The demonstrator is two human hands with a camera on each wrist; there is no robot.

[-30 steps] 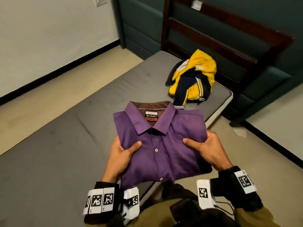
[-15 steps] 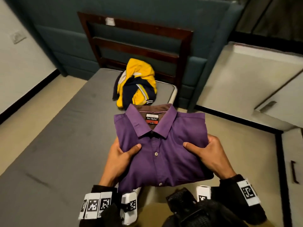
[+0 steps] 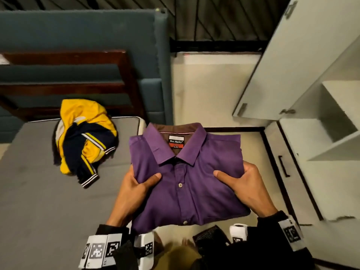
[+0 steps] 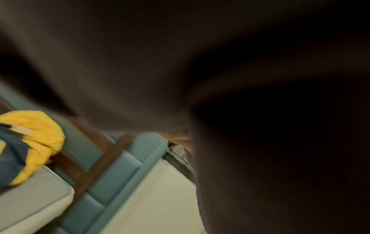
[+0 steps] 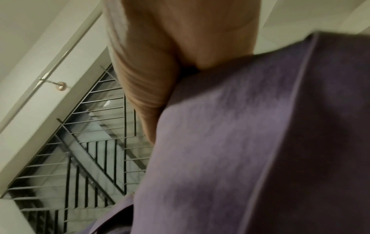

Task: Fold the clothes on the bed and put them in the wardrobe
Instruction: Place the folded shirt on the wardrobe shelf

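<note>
Fingers of both hands are tucked beneath a folded purple shirt [image 3: 187, 180] and hidden from the head view, while each thumb presses down on top, so the garment is pinched from both sides. Near lower centre of the head view, the left hand [image 3: 132, 193] grips the shirt's left edge and the right hand [image 3: 245, 188] grips its right edge. Carried collar-up and flat, the shirt hangs in the air, over the corner of the bed [image 3: 39, 201] and the pale floor [image 3: 206, 90] beside it. A label sits inside the collar, and the button placket runs down the middle.

On the grey mattress, at left of the head view, lies a crumpled yellow and navy jacket [image 3: 83, 137], well apart from the shirt, close to the dark wooden headboard [image 3: 78, 57]. At right of the frame stands a white wardrobe [image 3: 335, 106] with its door [image 3: 272, 61] swung open, showing bare shelves.

From the right wrist, purple cloth [image 5: 240, 142] fills most of the frame under a blurred part of the hand, with a window grille [image 5: 90, 142] behind. From the left wrist, the view is mostly dark, with the jacket [image 4: 40, 134] at left edge.
</note>
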